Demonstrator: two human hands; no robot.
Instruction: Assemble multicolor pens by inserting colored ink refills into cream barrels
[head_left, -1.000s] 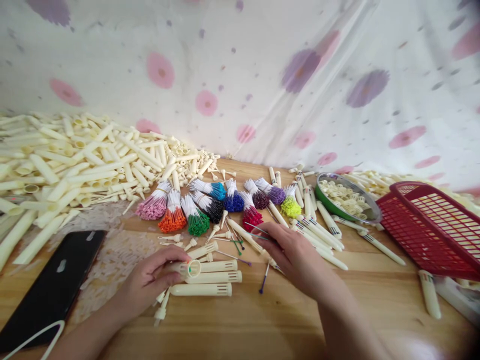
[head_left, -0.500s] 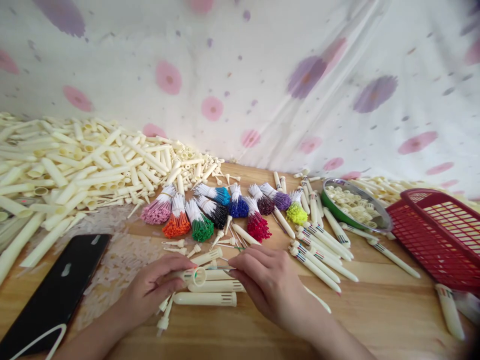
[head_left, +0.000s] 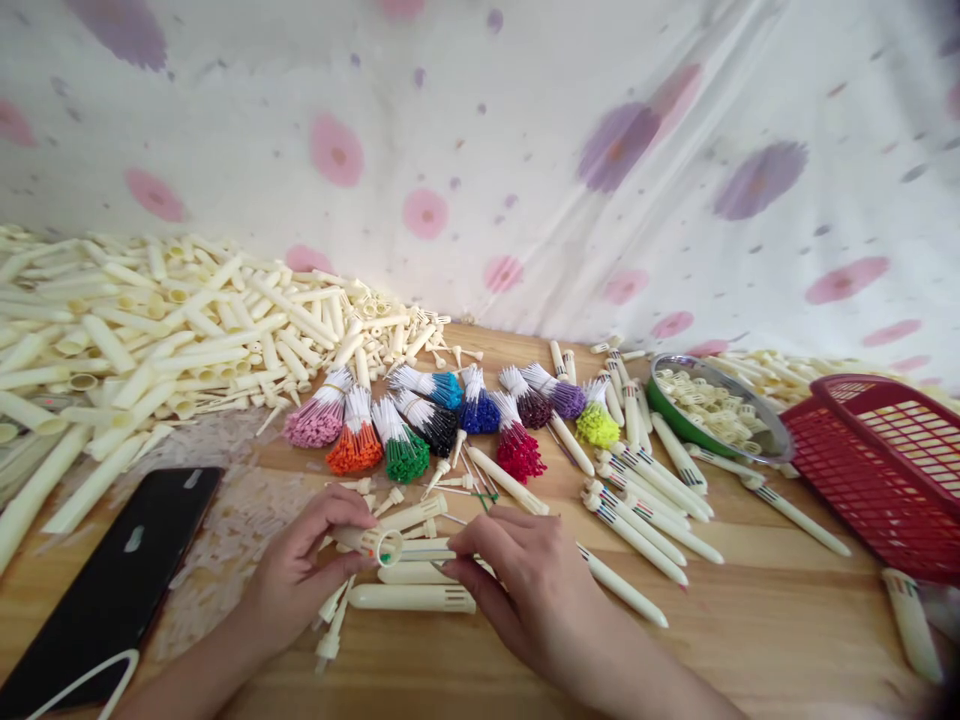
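My left hand (head_left: 292, 575) is closed around a cream pen barrel (head_left: 367, 542), its round slotted end turned to the right. Something green shows inside that opening. Between the thumb and fingers of my right hand (head_left: 536, 585) is a thin ink refill (head_left: 426, 554), its end pointing left at the barrel's mouth. Whether the refill's tip is inside the barrel I cannot tell. Just beyond and below the hands lie more slotted barrels (head_left: 412, 598) and small cream plunger-like parts (head_left: 330, 640). Behind them fan out bundles of white refills with coloured ends, among them green (head_left: 405, 457) and red (head_left: 520, 452).
A big heap of cream tubes (head_left: 150, 330) covers the left. Near it lies a black phone (head_left: 112, 590) with a white cable. Filled multicolour pens (head_left: 637, 535), a green-sided bowl of small parts (head_left: 679, 428) and a red basket (head_left: 862, 480) are on the right.
My right hand has moved slightly left and down, bringing the refill up to the barrel's opening. The left hand has shifted a little and still holds the barrel.
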